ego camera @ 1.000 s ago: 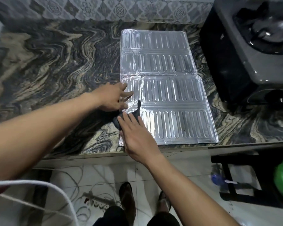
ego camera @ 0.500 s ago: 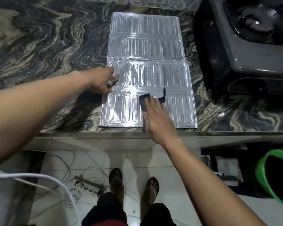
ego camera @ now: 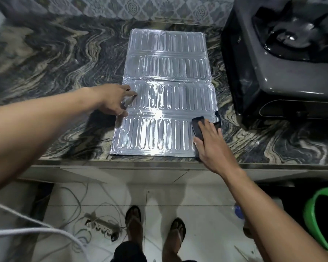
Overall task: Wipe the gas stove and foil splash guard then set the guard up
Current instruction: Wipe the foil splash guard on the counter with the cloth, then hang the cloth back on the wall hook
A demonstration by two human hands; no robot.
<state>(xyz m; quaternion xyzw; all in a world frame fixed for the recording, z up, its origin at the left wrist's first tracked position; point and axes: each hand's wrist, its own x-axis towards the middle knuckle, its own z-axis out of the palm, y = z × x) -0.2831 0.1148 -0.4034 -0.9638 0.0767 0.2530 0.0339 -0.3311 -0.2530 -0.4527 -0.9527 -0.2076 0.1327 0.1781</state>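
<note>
A ribbed silver foil splash guard [ego camera: 167,76] lies flat on the marbled counter, its near edge at the counter's front. My left hand [ego camera: 115,100] presses on the guard's left edge at the middle fold, fingers spread. My right hand [ego camera: 209,140] lies flat on a dark cloth [ego camera: 198,127] at the guard's near right corner; the cloth is mostly hidden under the palm. The dark grey gas stove [ego camera: 280,59] stands on the counter just right of the guard, with its black burner [ego camera: 295,35] at the far right.
The marbled counter [ego camera: 55,63] stretches left of the guard, backed by a patterned tile wall [ego camera: 140,8]. Below, on the tiled floor, are my feet in sandals, a power strip [ego camera: 102,225] with white cables, and a green bucket [ego camera: 318,218] at right.
My right hand slid the cloth rightward across the guard's near panel, from its left edge to its right corner. My left hand stayed on the guard's left edge.
</note>
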